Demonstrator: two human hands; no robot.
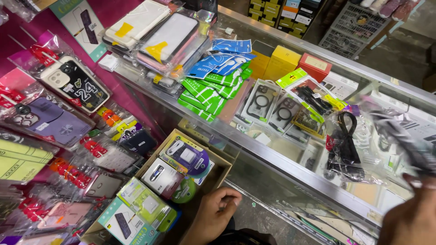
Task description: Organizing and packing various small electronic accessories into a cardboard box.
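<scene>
My left hand (218, 213) hangs low in the middle, fingers curled in, just right of an open cardboard box (226, 164) of packaged chargers; I see nothing in it. My right hand (411, 215) is at the bottom right corner, raised to the glass counter (290, 168). It grips a blurred dark item in a clear plastic bag (402, 136). A bagged black cable (345, 145) lies on the glass just left of it.
Green and blue earphone packets (213, 86), phone cases in clear bags (268, 102) and stacked cases (159, 36) cover the counter. Hanging phone cases (72, 81) fill the pink wall on the left. Yellow and red boxes (295, 61) lie under the glass.
</scene>
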